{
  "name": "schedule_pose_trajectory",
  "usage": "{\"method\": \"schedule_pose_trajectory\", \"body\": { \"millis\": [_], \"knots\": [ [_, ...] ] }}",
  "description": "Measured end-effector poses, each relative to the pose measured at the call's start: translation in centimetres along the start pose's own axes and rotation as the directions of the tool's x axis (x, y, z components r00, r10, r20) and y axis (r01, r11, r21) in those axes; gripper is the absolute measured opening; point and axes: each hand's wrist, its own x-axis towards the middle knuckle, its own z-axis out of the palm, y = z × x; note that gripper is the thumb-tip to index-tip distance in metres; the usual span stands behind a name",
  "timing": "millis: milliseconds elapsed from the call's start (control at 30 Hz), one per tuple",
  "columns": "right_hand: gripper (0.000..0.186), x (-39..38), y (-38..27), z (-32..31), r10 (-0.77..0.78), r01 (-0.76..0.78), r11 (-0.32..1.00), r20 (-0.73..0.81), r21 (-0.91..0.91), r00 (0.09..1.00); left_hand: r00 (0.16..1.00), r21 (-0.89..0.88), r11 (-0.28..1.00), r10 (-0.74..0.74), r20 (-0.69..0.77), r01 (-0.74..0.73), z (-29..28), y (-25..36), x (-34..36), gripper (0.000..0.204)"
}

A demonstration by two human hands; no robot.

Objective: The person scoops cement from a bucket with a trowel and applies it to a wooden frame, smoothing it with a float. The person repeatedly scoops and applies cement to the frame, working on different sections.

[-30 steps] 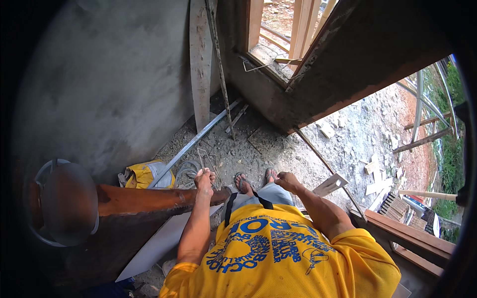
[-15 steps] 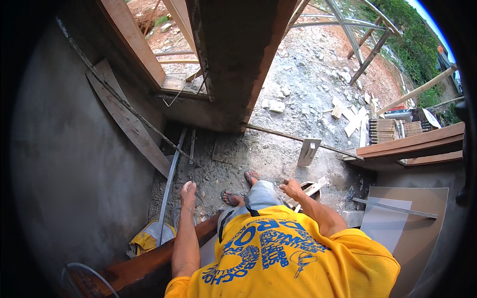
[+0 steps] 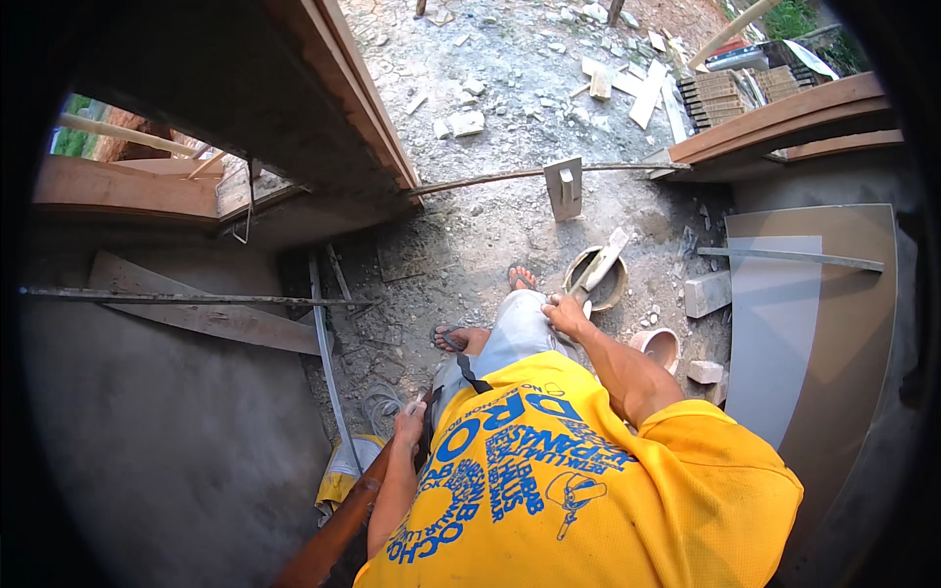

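My left hand (image 3: 410, 419) is low beside my hip, above a reddish-brown wooden beam (image 3: 338, 519). Its fingers are partly hidden against my grey trousers, so its grip is unclear. My right hand (image 3: 565, 315) is at my right thigh with its fingers curled in; anything inside them is hidden. Just beyond it stands a round bucket (image 3: 616, 289), with a pale wooden strip (image 3: 606, 260) lying across its rim. A second, pinkish round container (image 3: 659, 347) sits nearer, beside my right forearm.
A plastering float (image 3: 565, 188) leans against a thin bar (image 3: 480, 180) across the doorway. Boards (image 3: 774, 314) lean at the right wall, near a pale block (image 3: 707, 293). A metal strip (image 3: 331, 372) and a yellow-white sack (image 3: 345, 465) are at left. Rubble covers the ground outside.
My view has turned left and downward, bringing the bucket and pinkish container into sight. My left hand has drawn back to my hip. My right hand has come against my thigh.
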Motion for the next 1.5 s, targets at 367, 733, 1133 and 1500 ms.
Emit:
{"method": "schedule_pose_trajectory", "body": {
  "millis": [367, 733, 1133, 1500],
  "knots": [
    [0.014, 5.6, 8.3, -4.0, 0.384, -0.364, 0.822, 0.044, 0.438, 0.922, 0.897, -0.088, 0.905, -0.394, 0.202, 0.417, 5.9, 1.9, -2.6, 0.053],
    [0.037, 18.8, 21.5, -9.2, 0.368, -0.372, 0.909, -0.059, -0.188, 0.928, 0.822, 0.358, 0.811, -0.543, 0.169, 0.462, 15.5, 15.2, -1.5, 0.081],
    [0.056, 32.1, 25.1, -12.7, -0.091, -0.057, 0.713, -0.173, -0.699, 0.981, 0.729, 0.528, 0.650, -0.680, 0.083, 0.547, 18.4, 15.3, 4.3, 0.100],
    [0.067, 48.6, 7.3, -13.4, 0.401, -0.192, 0.033, 0.163, 0.981, 0.901, 0.743, 0.491, 0.692, -0.657, 0.124, 0.530, 19.2, 15.9, 6.0, 0.096]
  ]
}}
